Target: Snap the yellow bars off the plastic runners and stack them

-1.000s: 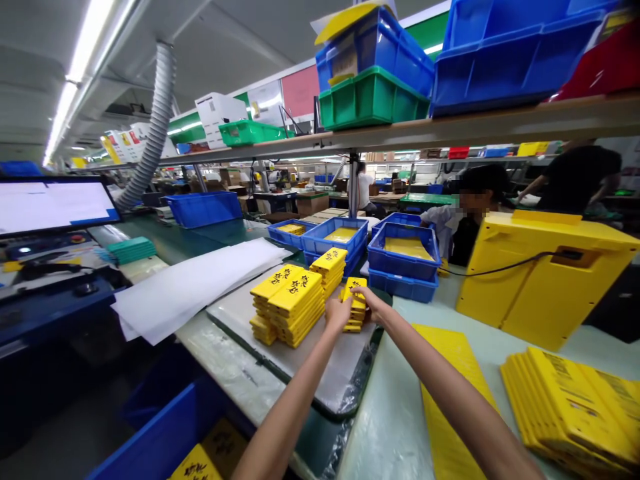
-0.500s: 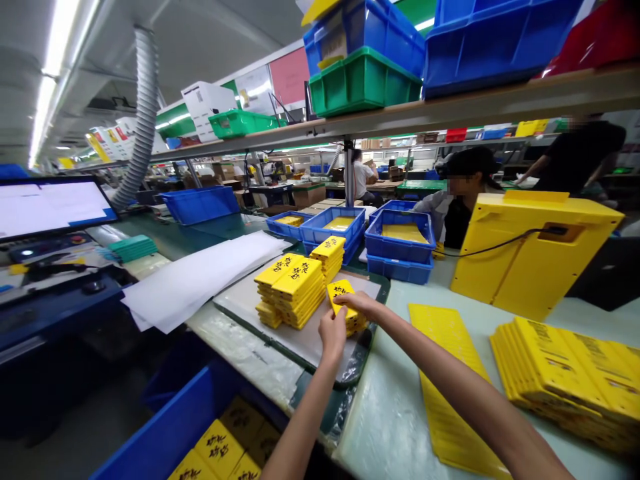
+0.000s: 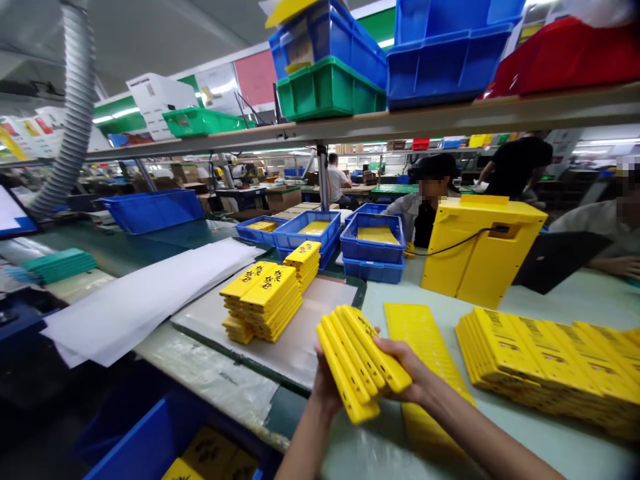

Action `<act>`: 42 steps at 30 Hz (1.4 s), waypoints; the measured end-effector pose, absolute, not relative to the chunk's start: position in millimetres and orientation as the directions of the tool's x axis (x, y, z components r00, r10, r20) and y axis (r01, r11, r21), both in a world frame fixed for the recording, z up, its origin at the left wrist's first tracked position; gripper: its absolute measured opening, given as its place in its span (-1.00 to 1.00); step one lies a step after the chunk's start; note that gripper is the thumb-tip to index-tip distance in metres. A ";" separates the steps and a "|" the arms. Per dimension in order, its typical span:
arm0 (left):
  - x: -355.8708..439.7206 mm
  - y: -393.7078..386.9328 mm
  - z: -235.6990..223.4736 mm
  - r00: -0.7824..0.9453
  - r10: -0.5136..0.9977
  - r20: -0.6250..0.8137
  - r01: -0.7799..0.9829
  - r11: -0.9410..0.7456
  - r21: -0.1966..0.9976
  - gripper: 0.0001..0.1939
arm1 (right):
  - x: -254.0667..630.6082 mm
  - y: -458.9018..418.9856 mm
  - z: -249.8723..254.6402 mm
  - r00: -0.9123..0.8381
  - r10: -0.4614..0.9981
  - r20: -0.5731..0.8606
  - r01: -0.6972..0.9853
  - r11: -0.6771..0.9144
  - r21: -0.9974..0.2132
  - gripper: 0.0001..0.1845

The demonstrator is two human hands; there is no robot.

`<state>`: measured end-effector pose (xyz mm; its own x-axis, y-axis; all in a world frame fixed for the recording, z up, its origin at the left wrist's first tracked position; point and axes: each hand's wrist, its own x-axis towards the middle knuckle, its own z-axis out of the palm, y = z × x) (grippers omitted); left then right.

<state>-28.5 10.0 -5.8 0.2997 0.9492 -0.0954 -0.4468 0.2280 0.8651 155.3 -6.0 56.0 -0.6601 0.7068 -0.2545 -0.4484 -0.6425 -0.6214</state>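
Between my two hands I hold a tilted stack of several yellow plastic cases (image 3: 353, 360), fanned a little, with small holes along their edges and dark writing on the top one. My left hand (image 3: 326, 380) grips the stack's left side, its fingers mostly hidden behind the cases. On the right side, my right hand (image 3: 400, 363) is closed around the stack with the thumb over the top case. Beyond them, piles of similar yellow cases (image 3: 265, 300) with black brush-style characters stand on a grey-topped mat (image 3: 200, 327).
At right are rows of yellow cases (image 3: 530, 347), a yellow sheet (image 3: 400, 320) and a yellow box with a cable (image 3: 480, 253). Blue bins (image 3: 375, 267) stand behind, white sheets (image 3: 150, 293) at left. A blue crate (image 3: 145, 440) sits below the table edge. Co-workers sit across the bench.
The cases at the mat's right side have been lifted off and brought toward me, tilted, in both hands. The view has turned to the right.
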 end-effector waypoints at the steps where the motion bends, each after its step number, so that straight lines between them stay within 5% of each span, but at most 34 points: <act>1: -19.3 8.6 -13.5 0.357 0.931 -0.070 -0.494 0.252 0.832 0.37 | 155.4 -20.0 57.5 -0.694 0.691 -0.201 -0.464 -0.643 -0.609 -0.32; 4: -0.5 4.7 -28.3 0.431 0.903 0.001 -0.600 0.286 0.747 0.34 | 155.9 -44.5 63.3 -0.764 0.636 -0.110 -0.447 -0.644 -0.620 -0.35; 6: -0.2 3.3 -27.3 0.398 0.917 0.030 -0.637 0.253 0.728 0.26 | 162.0 -45.3 67.0 -0.775 0.609 -0.169 -0.358 -0.643 -0.677 -0.31; 10: -16.3 7.3 -2.4 0.277 0.960 0.033 -0.511 0.118 0.851 0.20 | 183.6 -28.9 64.5 -0.524 0.793 -0.309 -0.074 -0.405 -0.911 -0.02; 15: -9.8 21.4 21.2 0.206 0.969 0.139 -0.359 -0.057 0.931 0.23 | 181.3 -18.7 27.7 -0.298 0.947 0.119 -0.059 0.106 -0.993 0.61; 19: 15.0 12.6 1.3 0.276 0.939 0.206 -0.319 -0.112 0.941 0.31 | 166.8 -19.4 -6.1 -0.225 0.944 0.240 0.007 0.248 -0.969 0.39; 24: 16.4 -6.9 -9.6 0.428 0.872 0.239 -0.329 -0.096 0.939 0.42 | 160.9 -25.8 -29.3 -0.026 0.993 0.115 -0.024 0.114 -0.993 0.57; 28: -8.8 39.3 50.5 0.383 0.892 0.240 0.178 -0.326 0.929 0.25 | 161.2 -32.2 -37.0 0.027 0.997 0.072 0.026 0.071 -0.997 0.37; 30: -22.6 89.8 97.9 0.237 0.936 0.261 0.367 -0.335 0.868 -0.15 | 161.9 -34.6 -35.7 -0.019 0.996 0.089 0.067 0.090 -0.994 0.31; 32: -32.7 147.6 142.8 0.047 0.968 0.248 0.580 -0.229 0.782 -0.39 | 162.2 -36.6 -31.3 -0.065 0.993 0.095 0.087 0.100 -0.991 0.22; 36: -44.6 239.0 192.0 -0.328 0.937 0.123 0.795 0.203 0.572 -0.28 | 161.3 -37.6 -19.6 -0.064 0.993 0.098 0.072 0.102 -0.992 0.12; 42: -62.5 275.9 183.8 -0.405 0.914 -0.012 0.851 0.381 0.361 -0.60 | 161.4 -35.2 -5.4 -0.080 0.991 0.106 0.057 0.111 -0.992 0.02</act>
